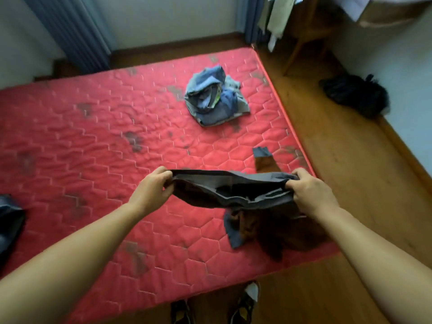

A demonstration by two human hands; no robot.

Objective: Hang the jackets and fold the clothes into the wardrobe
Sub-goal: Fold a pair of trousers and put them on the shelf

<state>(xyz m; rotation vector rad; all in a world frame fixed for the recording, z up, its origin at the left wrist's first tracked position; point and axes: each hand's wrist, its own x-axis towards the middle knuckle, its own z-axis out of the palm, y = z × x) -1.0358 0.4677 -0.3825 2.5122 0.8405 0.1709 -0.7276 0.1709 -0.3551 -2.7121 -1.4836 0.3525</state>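
Note:
A dark grey and brown garment (233, 192) is stretched between my two hands above the near right part of the red mattress (93, 148). My left hand (155, 189) grips its left end and my right hand (311, 191) grips its right end. The brown part (280, 232) hangs down onto the mattress, and a grey-cuffed sleeve (263, 157) lies beyond it. A crumpled pile of blue clothes (215, 97) sits farther back on the mattress.
Another dark garment (9, 220) lies at the mattress's left edge. A black bag (355, 94) rests on the wooden floor by the right wall. A wooden chair (306, 36) and hanging clothes (278, 17) stand at the back right. My shoes (245, 302) show below.

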